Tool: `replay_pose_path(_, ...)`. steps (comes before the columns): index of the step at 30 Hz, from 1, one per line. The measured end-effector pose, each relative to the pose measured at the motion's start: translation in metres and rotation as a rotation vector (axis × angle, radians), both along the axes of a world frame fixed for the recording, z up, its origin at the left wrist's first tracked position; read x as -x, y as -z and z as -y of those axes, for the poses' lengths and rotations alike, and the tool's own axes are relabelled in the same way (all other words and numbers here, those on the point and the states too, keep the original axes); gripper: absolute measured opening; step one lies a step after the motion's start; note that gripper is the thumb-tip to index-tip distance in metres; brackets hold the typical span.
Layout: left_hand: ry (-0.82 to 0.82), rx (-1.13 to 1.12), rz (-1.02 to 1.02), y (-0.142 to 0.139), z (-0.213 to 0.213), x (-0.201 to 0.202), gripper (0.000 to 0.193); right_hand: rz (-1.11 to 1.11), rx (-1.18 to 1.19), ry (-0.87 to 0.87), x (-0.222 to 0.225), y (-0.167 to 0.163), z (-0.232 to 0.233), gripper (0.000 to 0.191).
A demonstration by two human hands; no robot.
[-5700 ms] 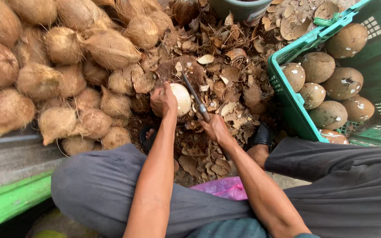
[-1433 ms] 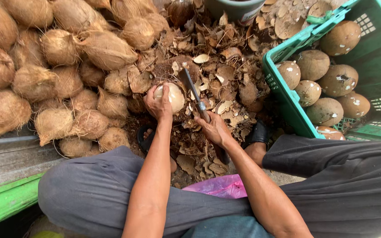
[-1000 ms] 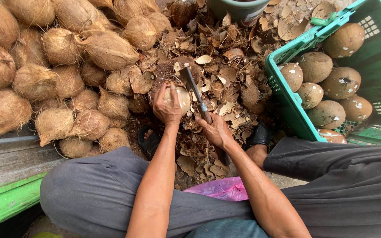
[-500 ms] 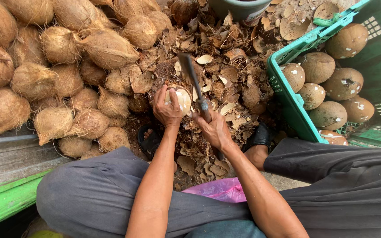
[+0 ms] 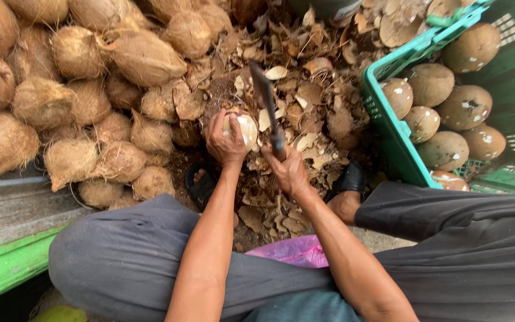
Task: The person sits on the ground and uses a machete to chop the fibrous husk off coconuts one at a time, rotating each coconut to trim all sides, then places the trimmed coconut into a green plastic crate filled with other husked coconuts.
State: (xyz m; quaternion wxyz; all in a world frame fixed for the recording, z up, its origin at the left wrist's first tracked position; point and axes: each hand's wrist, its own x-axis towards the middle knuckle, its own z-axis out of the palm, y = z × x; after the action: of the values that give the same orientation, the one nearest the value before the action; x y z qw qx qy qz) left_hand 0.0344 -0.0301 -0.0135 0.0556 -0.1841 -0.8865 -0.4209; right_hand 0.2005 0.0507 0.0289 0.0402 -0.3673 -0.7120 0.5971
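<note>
The left hand [image 5: 226, 140] is curled around a coconut [image 5: 247, 130], fingers wrapped over its top and left side, so only a pale, peeled patch shows on the right. The coconut sits low in front of the person, above a heap of husk scraps [image 5: 305, 101]. The right hand [image 5: 287, 170] is closed tight around the handle of a knife [image 5: 266, 101], whose dark blade rises up and slightly left, its edge just beside the coconut's pale face. Whether blade and coconut touch cannot be told.

To the left lies a pile of unhusked coconuts [image 5: 78, 89], brown and fibrous, reaching close to the left hand. To the right stands a green crate [image 5: 388, 119] holding husked coconuts [image 5: 448, 113], smooth and brown with white spots. The person sits with knees spread in grey trousers [image 5: 126, 256], a dark sandal [image 5: 201, 185] under the left forearm and another by the right wrist. A pink bag [image 5: 296, 250] lies between the legs.
</note>
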Motion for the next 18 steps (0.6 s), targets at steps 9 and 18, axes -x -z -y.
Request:
replay_pose_path(9, -0.063, 0.105, 0.137, -0.009, 0.002, 0.007, 0.050, 0.194, 0.055, -0.018, 0.007, -0.036, -0.008, 0.042)
replay_pose_path(18, -0.328, 0.086, 0.616, -0.024, -0.012, 0.024, 0.070, 0.229, -0.030, -0.070, 0.005, -0.029, -0.004, 0.041)
